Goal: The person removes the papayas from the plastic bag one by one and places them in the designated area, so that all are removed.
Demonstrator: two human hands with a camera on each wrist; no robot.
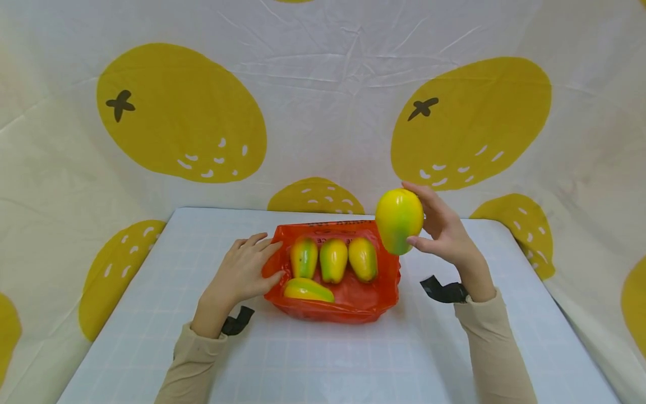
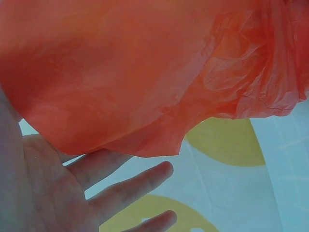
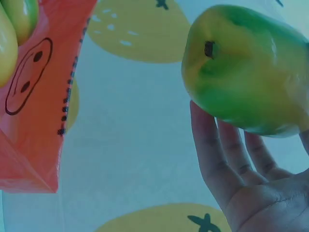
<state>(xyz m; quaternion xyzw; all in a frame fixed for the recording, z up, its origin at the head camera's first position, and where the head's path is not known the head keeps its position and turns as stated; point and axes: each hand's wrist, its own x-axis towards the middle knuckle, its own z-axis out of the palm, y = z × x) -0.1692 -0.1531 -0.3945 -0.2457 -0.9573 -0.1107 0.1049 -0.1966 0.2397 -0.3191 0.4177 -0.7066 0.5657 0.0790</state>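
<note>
A yellow-green mango (image 1: 399, 220) is held up above the right end of a red plastic bag (image 1: 353, 312). My right hand (image 1: 444, 230) grips this mango between thumb and fingers, and its dark stem end shows on the mango (image 3: 241, 67) in the right wrist view. My left hand (image 1: 247, 266) touches the bag's left side. In the left wrist view the fingers (image 2: 130, 191) stretch out fairly straight, partly behind the red plastic. Inside the open bag, three mangoes stand in a row, among them the middle mango (image 1: 333, 261); another mango (image 1: 309, 290) lies sideways at the front left.
The bag rests on a white table (image 1: 313, 359) with a faint grid. Behind it hangs a pale cloth (image 1: 328, 123) printed with large yellow fruit shapes. A black strap (image 1: 444, 290) hangs at the right wrist, and another black strap (image 1: 238, 321) at the left.
</note>
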